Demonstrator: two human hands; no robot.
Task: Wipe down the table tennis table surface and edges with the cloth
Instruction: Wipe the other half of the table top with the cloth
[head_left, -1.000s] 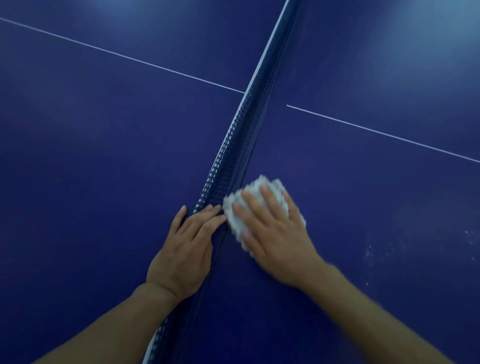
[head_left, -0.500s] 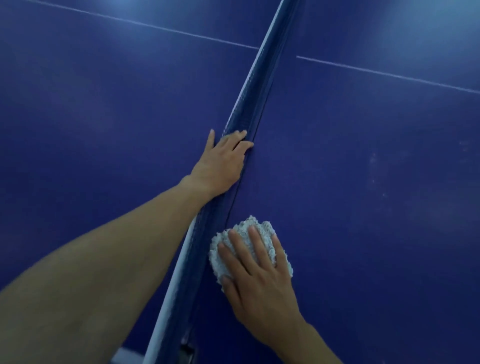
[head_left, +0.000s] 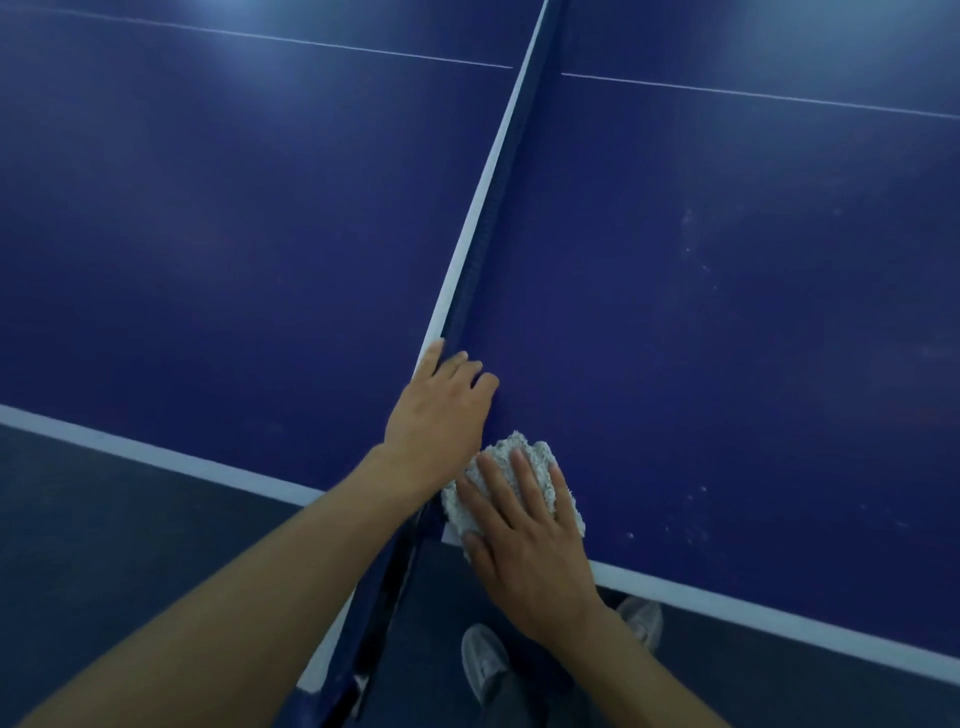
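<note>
Two flat hands: left hand (head_left: 441, 410) rests on net (head_left: 483, 249), right hand (head_left: 530, 540) presses cloth (head_left: 506, 448) on table (head_left: 727, 364).

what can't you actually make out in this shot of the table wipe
All in the head view:
The cloth is mostly covered by the right hand, so its underside is hidden.
With the left hand on the net, the thumb is out of sight and the grip is unclear.
The pale specks on the table are too small to tell dust from scratches.
The table's far edges are cut off by the frame.
</note>
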